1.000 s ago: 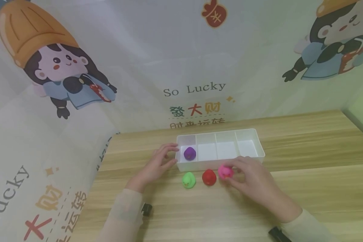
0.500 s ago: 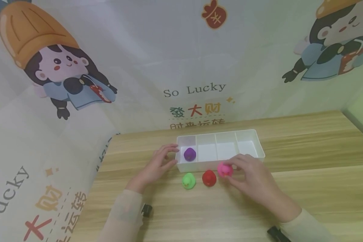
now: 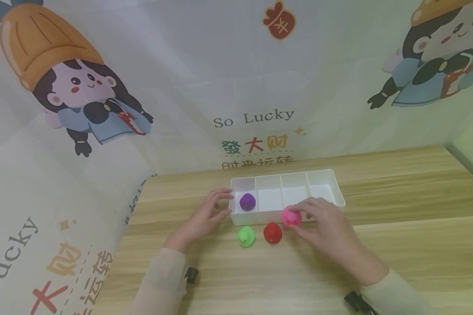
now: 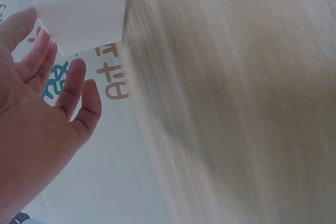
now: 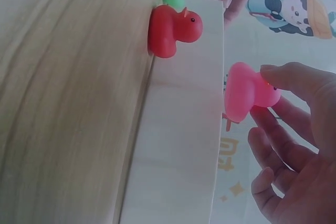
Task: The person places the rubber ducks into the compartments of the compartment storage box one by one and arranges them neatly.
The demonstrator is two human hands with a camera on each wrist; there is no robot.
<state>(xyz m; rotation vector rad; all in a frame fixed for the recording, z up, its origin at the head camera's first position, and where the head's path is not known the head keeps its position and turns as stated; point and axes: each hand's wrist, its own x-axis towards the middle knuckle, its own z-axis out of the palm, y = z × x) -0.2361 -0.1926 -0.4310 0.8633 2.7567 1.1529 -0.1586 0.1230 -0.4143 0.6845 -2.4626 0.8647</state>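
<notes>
My right hand (image 3: 333, 232) pinches a pink duck (image 3: 291, 216) between thumb and fingers. In the right wrist view the pink duck (image 5: 240, 93) hangs off the table, level with the upper edge of the white box's front wall (image 5: 176, 129). The box (image 3: 260, 216) has several compartments, and a purple duck (image 3: 247, 202) sits in the leftmost. My left hand (image 3: 205, 216) touches the box's left end with relaxed, slightly bent fingers; the left wrist view shows its fingertips at the box's corner (image 4: 81, 19). A red duck (image 3: 273, 233) and a green duck (image 3: 246, 236) stand in front of the box.
The wooden table (image 3: 410, 188) reaches back to a printed cloth (image 3: 181, 87) hanging behind it and at the left. Black objects lie close to both sleeves, one (image 3: 191, 275) by the left and one (image 3: 358, 302) by the right.
My right hand has lifted the pink duck off the table and moved it slightly left, toward the box's front wall. My left hand has kept its place.
</notes>
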